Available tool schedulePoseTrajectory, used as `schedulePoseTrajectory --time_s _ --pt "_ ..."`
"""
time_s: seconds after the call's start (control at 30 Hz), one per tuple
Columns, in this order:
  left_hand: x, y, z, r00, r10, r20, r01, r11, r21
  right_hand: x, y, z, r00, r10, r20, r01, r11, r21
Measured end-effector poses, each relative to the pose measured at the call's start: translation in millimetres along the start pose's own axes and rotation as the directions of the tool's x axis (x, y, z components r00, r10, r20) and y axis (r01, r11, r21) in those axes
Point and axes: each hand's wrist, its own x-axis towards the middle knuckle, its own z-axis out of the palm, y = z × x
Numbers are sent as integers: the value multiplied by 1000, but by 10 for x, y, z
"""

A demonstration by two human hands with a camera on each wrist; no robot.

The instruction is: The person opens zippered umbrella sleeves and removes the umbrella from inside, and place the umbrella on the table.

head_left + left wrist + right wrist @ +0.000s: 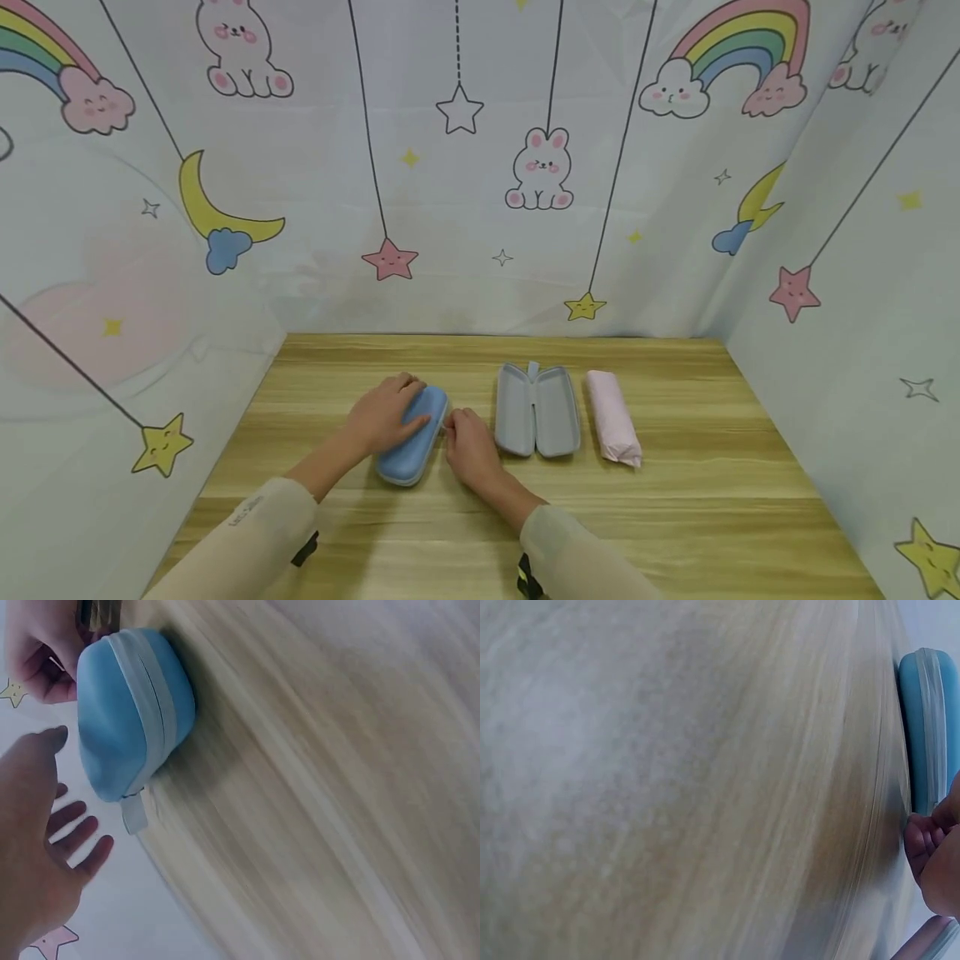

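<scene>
A blue zippered case (408,457) lies closed on the wooden table, left of centre. My left hand (381,415) is over its upper part, the thumb stretched across the lid; in the left wrist view its fingers are spread beside the case. At the case's right side, my right hand (474,454) has curled fingers and pinches the zipper pull, which is mostly hidden by the fingertips. The pale zipper band (932,712) runs along the case's side in the right wrist view. A light fabric tab (134,814) sticks out from one end in the left wrist view.
Right of my right hand lies an opened grey case (555,412), its two halves spread flat. Beyond it is a pink wrapped packet (615,421). White printed curtains (465,292) enclose the table (712,467) at the back and sides.
</scene>
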Motion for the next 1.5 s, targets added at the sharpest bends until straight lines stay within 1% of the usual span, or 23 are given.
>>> schedulePoseTrajectory --time_s 0.07,0.13,0.2,0.3,0.37,0.5,0.77,0.93,1.03,1.27,1.5 --pt "-9 -31 15 995 98 13 -98 995 -3 -2 7 2 1000 -4 -5 4 1000 -3" --pt "-28 -53 51 985 165 43 -165 986 7 -7 14 6 1000 -8 -9 8 1000 -2" --pt "-52 -65 104 976 205 76 -208 978 34 -12 18 12 1000 -8 -5 8 1000 -2" --pt "-82 -72 186 968 224 110 -232 970 73 -17 27 18 1000 -4 3 4 1000 3" --pt "-95 -75 226 969 219 114 -229 970 83 -17 33 21 1000 -1 8 1 1000 0" --pt "-110 -77 260 976 197 94 -203 977 60 -12 36 12 1000 -4 18 4 1000 -9" --pt "-116 -71 282 982 155 103 -160 986 41 -34 66 7 999 -52 -2 52 999 -18" --pt "-126 -58 261 988 134 73 -136 990 26 -48 59 7 998 -67 16 67 998 -13" --pt "-126 -55 255 989 137 49 -139 990 23 -43 52 0 997 -73 21 74 997 -9" --pt "-127 -63 276 990 139 35 -140 990 34 -42 38 -34 996 -59 67 60 998 -2" --pt "-132 -69 302 994 110 18 -110 994 17 -56 35 -21 992 -64 105 63 998 14"
